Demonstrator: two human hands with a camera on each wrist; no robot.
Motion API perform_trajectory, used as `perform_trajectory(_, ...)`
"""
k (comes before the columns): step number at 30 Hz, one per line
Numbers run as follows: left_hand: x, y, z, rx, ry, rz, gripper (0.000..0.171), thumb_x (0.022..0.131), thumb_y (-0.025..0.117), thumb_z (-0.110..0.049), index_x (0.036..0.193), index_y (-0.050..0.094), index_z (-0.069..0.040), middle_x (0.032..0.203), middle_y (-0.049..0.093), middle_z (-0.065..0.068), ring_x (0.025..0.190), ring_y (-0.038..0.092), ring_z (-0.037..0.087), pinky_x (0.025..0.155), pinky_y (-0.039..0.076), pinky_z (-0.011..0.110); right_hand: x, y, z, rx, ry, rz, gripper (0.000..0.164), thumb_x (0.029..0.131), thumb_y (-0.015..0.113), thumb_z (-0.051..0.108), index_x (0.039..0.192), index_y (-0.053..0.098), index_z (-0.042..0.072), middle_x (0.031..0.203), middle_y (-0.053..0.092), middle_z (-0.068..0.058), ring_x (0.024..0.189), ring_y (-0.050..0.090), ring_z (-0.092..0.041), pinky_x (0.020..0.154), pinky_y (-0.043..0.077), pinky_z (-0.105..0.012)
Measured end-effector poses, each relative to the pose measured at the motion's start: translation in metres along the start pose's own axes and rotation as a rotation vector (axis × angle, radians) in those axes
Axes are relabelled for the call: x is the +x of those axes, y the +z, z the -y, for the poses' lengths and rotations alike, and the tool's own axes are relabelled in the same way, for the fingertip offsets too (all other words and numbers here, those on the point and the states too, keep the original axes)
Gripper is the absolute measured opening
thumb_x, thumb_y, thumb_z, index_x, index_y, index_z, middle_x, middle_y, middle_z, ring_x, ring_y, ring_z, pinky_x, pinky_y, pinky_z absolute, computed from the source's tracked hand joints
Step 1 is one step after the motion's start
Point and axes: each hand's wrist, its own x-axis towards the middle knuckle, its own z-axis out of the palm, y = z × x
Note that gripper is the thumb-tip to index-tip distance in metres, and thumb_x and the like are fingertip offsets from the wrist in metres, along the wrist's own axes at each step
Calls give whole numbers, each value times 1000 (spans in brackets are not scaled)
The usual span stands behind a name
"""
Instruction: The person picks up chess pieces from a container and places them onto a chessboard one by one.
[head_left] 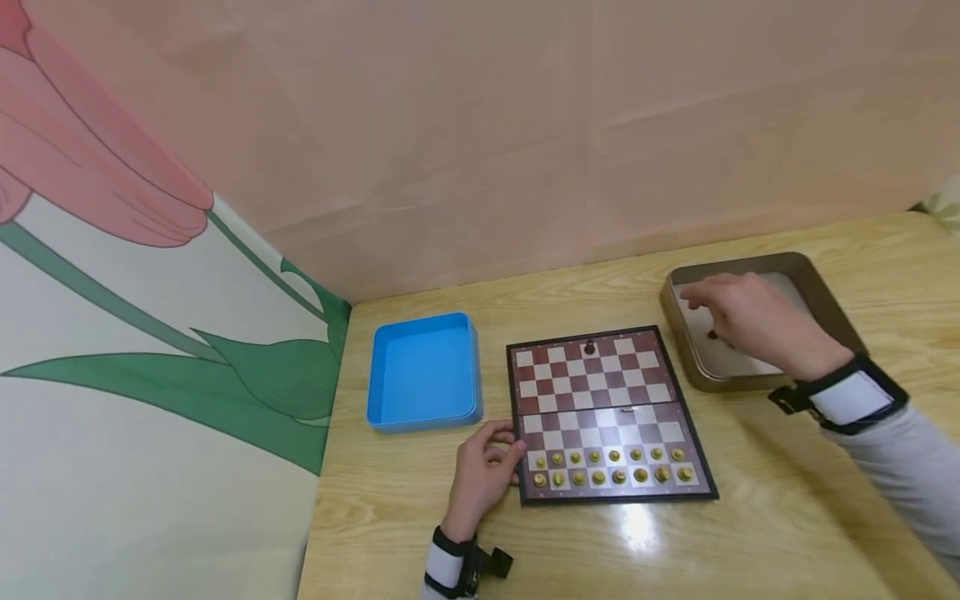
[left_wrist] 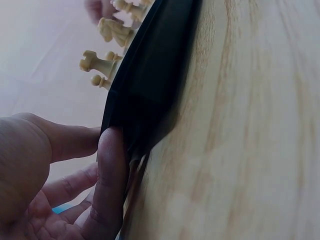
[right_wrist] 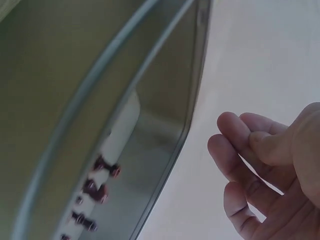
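Note:
My left hand (head_left: 483,475) grips the left edge of a chessboard (head_left: 558,400), thumb and fingers at its black rim in the left wrist view. Two rows of cream-yellow chess pieces stand along the near side, a rook (left_wrist: 95,62) among them. One dark chess piece (head_left: 590,347) stands on the far row. Over a metal tin (head_left: 682,337) hangs my right hand (head_left: 757,321), fingers loosely bent. Its thumb touches a finger, and no piece shows between them in the right wrist view. Several dark red-brown pieces (right_wrist: 102,192) lie inside the tin.
A blue square tray (head_left: 423,375) sits left of the board on the wood-grain table (head_left: 390,517). Behind the table is a wall covered in pinkish sheeting (head_left: 480,167). A panel with painted flowers and leaves (head_left: 187,358) stands at the left.

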Motion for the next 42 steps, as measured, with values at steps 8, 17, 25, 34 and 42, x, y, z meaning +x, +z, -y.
perform_trajectory(8,-1,0,1,-9,0,-5,33,102,76,-18,133,70,-11,110,70,6,72,73,11,56,65,29,-17,-8,-19,-27,33,-46,46,83,62,-20,125,72,-3,118,73,-23,91,73,-33,62,59,-44)
perform_trajectory(17,0,0,0,-11,5,-9,31,101,76,-18,132,70,-11,109,70,7,72,73,11,56,65,29,-28,-11,-46,-45,106,-36,45,85,71,-15,128,69,-5,124,67,-29,89,70,-35,61,57,-44)
perform_trajectory(25,-2,0,-1,-11,9,-9,32,102,76,-17,132,70,-9,109,70,7,72,73,10,56,65,28,-39,-7,-60,-27,180,76,45,84,70,-13,129,67,-9,126,64,-37,97,69,-47,75,62,-61)
perform_trajectory(34,-2,-1,0,-20,14,-12,32,102,76,-17,131,70,-8,110,71,12,73,73,12,56,64,28,-43,6,-74,-14,208,143,35,83,67,-18,117,69,-13,114,70,-33,97,70,-50,79,62,-63)
perform_trajectory(42,-1,1,0,-15,16,-12,32,101,77,-18,132,71,-11,110,72,7,72,72,11,56,65,28,-47,16,-86,-26,210,107,22,86,68,-13,107,73,-12,102,72,-27,91,71,-47,76,62,-63)
